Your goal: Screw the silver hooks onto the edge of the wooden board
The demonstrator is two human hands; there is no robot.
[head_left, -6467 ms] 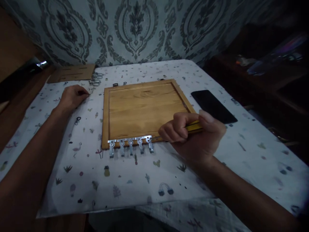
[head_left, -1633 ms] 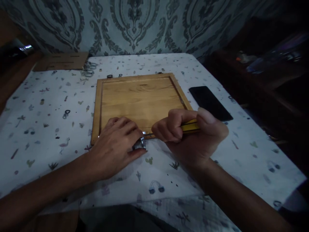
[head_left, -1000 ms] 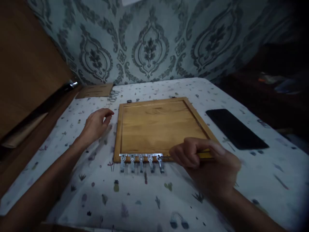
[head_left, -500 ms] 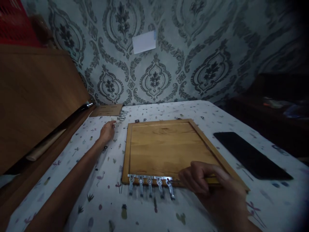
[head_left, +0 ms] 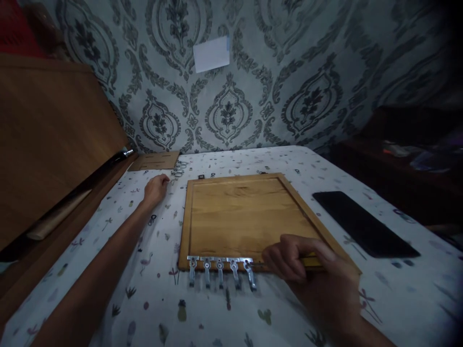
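Note:
A framed wooden board [head_left: 235, 212] lies flat on the patterned tablecloth. Along its near edge sits a row of several metal hooks [head_left: 220, 272], their lower ends hanging over the edge. My right hand [head_left: 314, 274] is closed over the board's near right part, around what looks like a screwdriver [head_left: 258, 264]; its thin shaft points left toward the last hook and the fist hides most of it. Beyond the board's left side, my left hand [head_left: 156, 189] has its fingertips pinched together near more small metal hooks [head_left: 179, 167]. Whatever those fingers hold is too small to make out.
A brown cardboard piece [head_left: 155, 161] lies at the back left. A black phone-like slab [head_left: 365, 224] rests right of the board. At left stands a wooden panel [head_left: 58, 140], with a wooden stick [head_left: 60, 214] along its base. The patterned wall [head_left: 227, 111] closes off the back.
The whole view has shifted slightly, so everything sits a little higher and further left. Both hands keep nearly the same poses and places relative to the board.

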